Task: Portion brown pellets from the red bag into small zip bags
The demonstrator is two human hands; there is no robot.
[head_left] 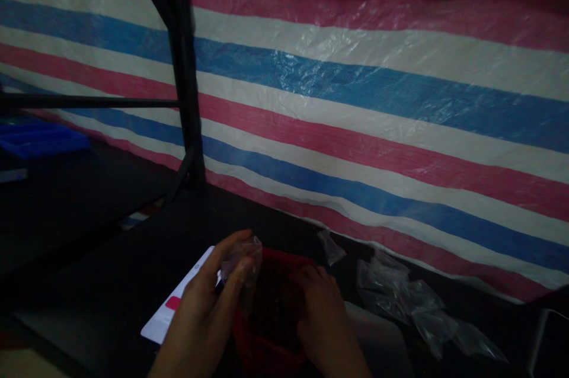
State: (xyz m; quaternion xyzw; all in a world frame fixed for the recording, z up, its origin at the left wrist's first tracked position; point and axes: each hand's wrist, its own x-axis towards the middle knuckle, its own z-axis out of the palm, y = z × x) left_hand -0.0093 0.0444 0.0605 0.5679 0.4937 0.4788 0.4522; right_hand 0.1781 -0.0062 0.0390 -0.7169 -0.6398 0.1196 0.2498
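My left hand (208, 301) is closed on a small clear plastic bag (242, 253), pinched between thumb and fingers at the left rim of a red container (288, 256). Inside the container lies a mass of small dark pieces (275, 301), too dim to name. My right hand (322, 313) reaches over the container's right side, its fingers bent down into the contents. Their tips are hidden in the dark, so what they grip cannot be made out. A bright white flat panel (166, 310) with a pink patch lies left of my left hand, partly behind it.
Several clear plastic bags (400, 289) lie to the right, and a single bag (331, 246) lies behind the container. A striped plastic sheet (377, 117) hangs at the back. A black metal frame post (184, 70) stands behind left, near blue trays (44, 138) on a dark surface.
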